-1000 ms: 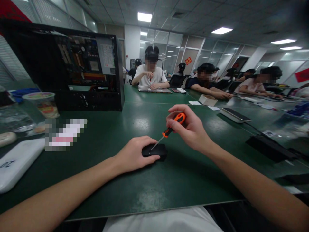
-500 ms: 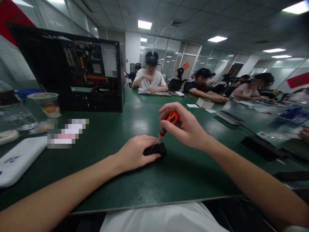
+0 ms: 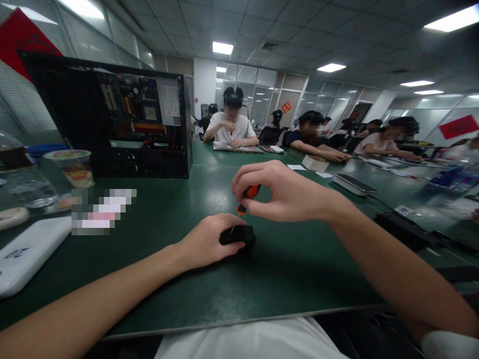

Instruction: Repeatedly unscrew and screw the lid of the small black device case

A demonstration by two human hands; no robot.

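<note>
A small black box-shaped part (image 3: pixel 239 234) lies on the green table (image 3: pixel 262 279) in front of me. My left hand (image 3: pixel 207 242) rests on its left side, fingers curled over it, holding it down. Just above, my right hand (image 3: pixel 284 192) is closed around an orange-and-black screwdriver (image 3: pixel 247 197). The thin metal shaft slants down and left, and its tip meets the top of the black part beside my left fingers. Most of the handle is hidden inside my right fist.
An open black computer case (image 3: pixel 123 124) stands at the back left. A plastic cup (image 3: pixel 71 167), a bottle (image 3: pixel 17 172) and a white flat device (image 3: pixel 26 252) sit at the left. Several people sit along the far and right sides, with black devices (image 3: pixel 407 227) near them.
My right hand has shifted left and turned over the screwdriver, hiding more of the handle. The screwdriver stands steeper. My left hand and the black part stay in place.
</note>
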